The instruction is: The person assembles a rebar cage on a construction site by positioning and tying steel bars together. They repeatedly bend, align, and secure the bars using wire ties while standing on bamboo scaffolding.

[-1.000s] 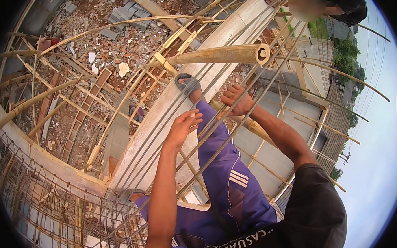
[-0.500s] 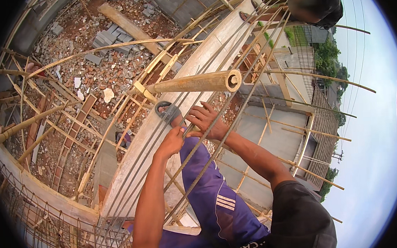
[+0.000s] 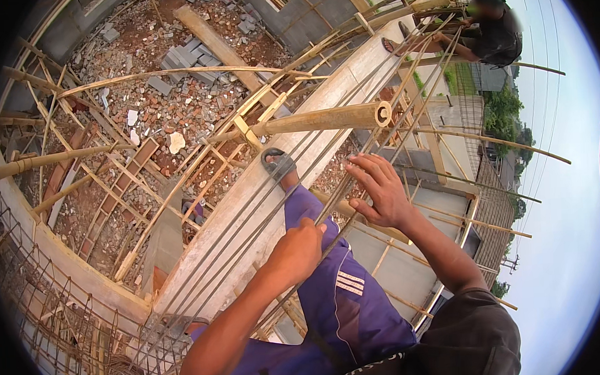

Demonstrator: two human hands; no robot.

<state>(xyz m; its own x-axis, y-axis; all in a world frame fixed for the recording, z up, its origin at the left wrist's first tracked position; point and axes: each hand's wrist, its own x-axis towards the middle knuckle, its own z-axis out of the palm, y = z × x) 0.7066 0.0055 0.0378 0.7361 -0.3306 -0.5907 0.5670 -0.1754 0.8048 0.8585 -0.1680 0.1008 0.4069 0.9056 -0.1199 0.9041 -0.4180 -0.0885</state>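
- The steel bars (image 3: 334, 198) run through the left hand (image 3: 300, 250), and on up beside the right hand (image 3: 384, 191).
- The left hand is curled tightly around at least one bar; how many lie in the fist cannot be told. The right hand is spread, fingers apart, just right of the bars; contact cannot be told.
- Being long, thin steel, they should handle as stiff but springy, heavy over their length, hardly fragile; the surface looks rough rather than slippery.
- A full-fist hold, with hands well apart along the bar, would best check any sway.
- Beyond the left hand, a bamboo pole (image 3: 327, 120) juts across a pale beam (image 3: 228, 216).
- Farther up-left of the left hand, the nearest thing to a container is a walled plot holding rubble (image 3: 139, 101) and grey blocks (image 3: 188, 59).
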